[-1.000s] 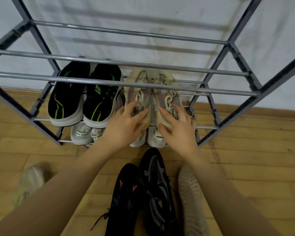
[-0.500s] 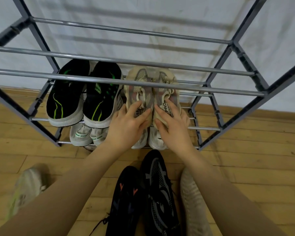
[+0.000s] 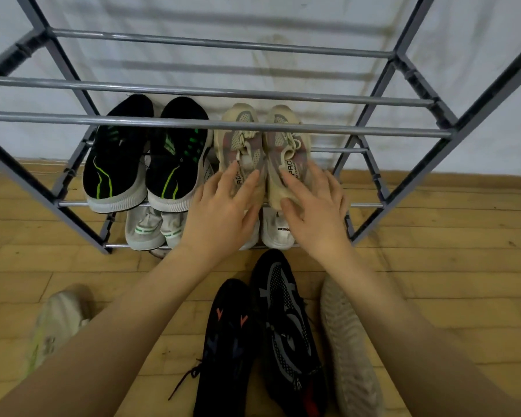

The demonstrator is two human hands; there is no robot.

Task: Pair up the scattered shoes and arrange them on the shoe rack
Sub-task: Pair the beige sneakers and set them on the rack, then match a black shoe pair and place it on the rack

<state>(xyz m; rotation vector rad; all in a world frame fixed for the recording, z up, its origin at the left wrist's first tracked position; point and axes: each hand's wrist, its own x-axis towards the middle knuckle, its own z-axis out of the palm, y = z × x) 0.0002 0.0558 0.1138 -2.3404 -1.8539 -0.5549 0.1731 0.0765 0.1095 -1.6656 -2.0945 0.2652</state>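
Observation:
A grey metal shoe rack stands against the white wall. On its middle shelf sit a black pair with green stripes on the left and a beige pair on the right. My left hand rests with straight fingers on the heel of the left beige shoe. On the right beige shoe's heel lies my right hand, its fingers spread. Light grey shoes and white shoes show on the lowest shelf, partly hidden by my hands.
On the wooden floor in front of the rack lie two black shoes side by side, a beige knit shoe to their right and a pale shoe at the left. The upper rack shelves hold nothing.
Both hands have slid the beige pair deeper onto the middle shelf, and their fingers have flattened and spread over the heels. The camera has moved a little closer.

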